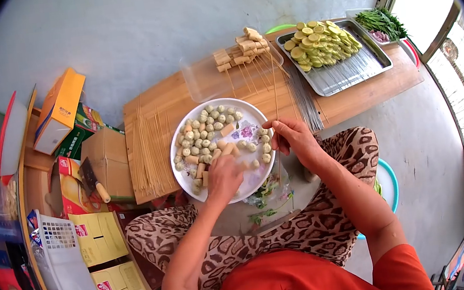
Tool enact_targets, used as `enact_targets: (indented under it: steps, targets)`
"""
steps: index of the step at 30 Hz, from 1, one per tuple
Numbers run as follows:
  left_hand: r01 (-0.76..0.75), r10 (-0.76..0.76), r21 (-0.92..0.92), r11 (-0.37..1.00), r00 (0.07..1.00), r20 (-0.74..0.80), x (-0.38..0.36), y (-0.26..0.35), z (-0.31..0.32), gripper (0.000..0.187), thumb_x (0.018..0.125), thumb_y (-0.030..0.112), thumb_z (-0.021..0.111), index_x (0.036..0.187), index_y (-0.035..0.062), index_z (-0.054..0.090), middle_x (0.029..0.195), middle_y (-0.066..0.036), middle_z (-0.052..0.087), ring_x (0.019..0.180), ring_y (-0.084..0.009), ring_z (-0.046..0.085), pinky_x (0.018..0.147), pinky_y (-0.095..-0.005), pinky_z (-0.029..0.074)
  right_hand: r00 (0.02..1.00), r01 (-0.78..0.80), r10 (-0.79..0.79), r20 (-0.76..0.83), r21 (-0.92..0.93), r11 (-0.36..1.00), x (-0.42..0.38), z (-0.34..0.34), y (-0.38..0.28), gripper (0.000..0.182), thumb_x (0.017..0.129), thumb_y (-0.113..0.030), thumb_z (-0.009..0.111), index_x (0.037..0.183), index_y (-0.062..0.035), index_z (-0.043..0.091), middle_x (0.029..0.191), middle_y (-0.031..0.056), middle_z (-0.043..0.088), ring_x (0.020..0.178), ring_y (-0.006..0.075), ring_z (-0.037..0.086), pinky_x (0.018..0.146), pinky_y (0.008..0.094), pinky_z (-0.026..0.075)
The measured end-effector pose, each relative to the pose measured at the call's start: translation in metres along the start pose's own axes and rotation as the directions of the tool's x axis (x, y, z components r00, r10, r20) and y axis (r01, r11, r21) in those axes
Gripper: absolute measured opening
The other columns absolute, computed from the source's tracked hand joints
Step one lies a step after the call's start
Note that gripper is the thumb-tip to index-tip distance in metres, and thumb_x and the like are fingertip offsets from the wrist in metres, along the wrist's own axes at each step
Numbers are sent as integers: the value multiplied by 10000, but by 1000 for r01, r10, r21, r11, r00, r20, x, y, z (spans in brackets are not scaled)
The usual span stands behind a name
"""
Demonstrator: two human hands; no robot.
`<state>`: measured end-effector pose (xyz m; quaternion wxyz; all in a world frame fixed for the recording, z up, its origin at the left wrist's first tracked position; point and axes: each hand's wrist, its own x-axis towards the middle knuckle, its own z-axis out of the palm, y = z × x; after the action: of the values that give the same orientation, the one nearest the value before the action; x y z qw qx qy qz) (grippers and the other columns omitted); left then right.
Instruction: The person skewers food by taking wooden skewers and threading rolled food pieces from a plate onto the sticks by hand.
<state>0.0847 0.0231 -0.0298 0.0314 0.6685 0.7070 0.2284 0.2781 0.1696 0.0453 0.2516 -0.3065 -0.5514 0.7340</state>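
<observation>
My right hand [295, 140] pinches a thin bamboo skewer [275, 90] at the right rim of a round white plate [183, 126]. The skewer points up and away from me. My left hand [225, 176] is over the near part of the plate, among the food. Its fingers are blurred, and what they hold, if anything, cannot be made out. Many speckled pale-green balls [218, 126] and some short tan sausage-like pieces [192, 159] lie on the plate. Pink and purple flowers decorate its bottom.
Bare skewers [148, 149] lie left on the wooden board [173, 91]. Skewered tan rolls [251, 44] rest in a clear tray [196, 80]. A metal tray [345, 76] holds skewered green slices [312, 45]. A knife [92, 179] leans by boxes [107, 160] at left.
</observation>
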Motion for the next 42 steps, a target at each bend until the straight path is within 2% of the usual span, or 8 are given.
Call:
enact_targets:
  steps: [1, 3, 4, 6, 10, 15, 26, 42]
  targets:
    - [149, -148, -223, 963, 989, 21, 4, -4, -10, 253, 694, 115, 720, 927, 54, 640, 968, -82, 603, 921, -260, 574, 809, -367, 452, 1000, -26, 26, 10, -15, 1000, 1, 1, 1, 300, 996, -235, 426, 1124, -23, 595, 650, 8, 564, 511, 56, 423, 499, 183, 355]
    - [436, -409, -541, 719, 895, 176, 6, -27, -23, 306, 772, 196, 710, 1004, 15, 628, 969, -84, 654, 819, -196, 638, 699, -317, 501, 999, -33, 34, 33, -28, 999, 0, 10, 1, 299, 995, -235, 431, 1150, -26, 579, 644, 5, 559, 511, 54, 422, 499, 183, 354]
    - [445, -385, -676, 588, 889, 250, 8, -42, -33, 316, 823, 197, 675, 1069, 6, 618, 1006, -59, 655, 865, -128, 627, 722, -276, 497, 998, -47, 48, 38, -37, 998, 0, 15, 2, 303, 994, -235, 436, 1177, -29, 563, 638, 1, 554, 510, 52, 421, 499, 183, 353]
    - [432, -417, -861, 270, 858, 300, 7, -51, -58, 298, 869, 171, 625, 1112, 1, 602, 1016, -38, 645, 860, -106, 622, 735, -263, 505, 990, -67, 78, 116, -95, 993, -2, 25, 4, 313, 996, -237, 438, 1215, -40, 543, 604, -13, 531, 500, 46, 412, 485, 185, 342]
    - [310, -458, -946, -96, 830, 318, 2, -70, -106, 269, 894, 188, 602, 1095, 10, 581, 943, -61, 617, 809, -147, 605, 788, -321, 520, 935, -117, 163, 314, -160, 980, -21, 61, -10, 291, 1002, -216, 424, 1184, -45, 573, 554, -27, 487, 479, 38, 426, 456, 189, 313]
    - [185, -505, -928, -323, 796, 334, -8, -91, -106, 271, 914, 202, 577, 1104, 8, 572, 973, -83, 617, 875, -178, 587, 821, -337, 512, 875, -75, 166, 456, -211, 975, -37, 96, -13, 269, 990, -187, 444, 1145, -15, 581, 533, -28, 457, 460, 41, 435, 480, 206, 363]
    - [138, -590, -916, -377, 726, 352, -3, -92, -82, 298, 914, 245, 599, 1105, 17, 583, 938, -77, 622, 836, -162, 591, 799, -318, 515, 883, -133, 247, 399, -292, 947, -32, 92, -1, 263, 982, -161, 444, 1153, -20, 584, 533, -28, 454, 449, 48, 420, 460, 212, 352]
    - [127, -588, -920, -370, 735, 338, 7, -85, -77, 287, 907, 258, 607, 1055, 12, 591, 904, -73, 615, 805, -166, 589, 754, -325, 525, 878, -131, 241, 414, -276, 952, -26, 89, 3, 271, 981, -161, 441, 1157, -10, 580, 532, -21, 453, 455, 50, 421, 482, 220, 369]
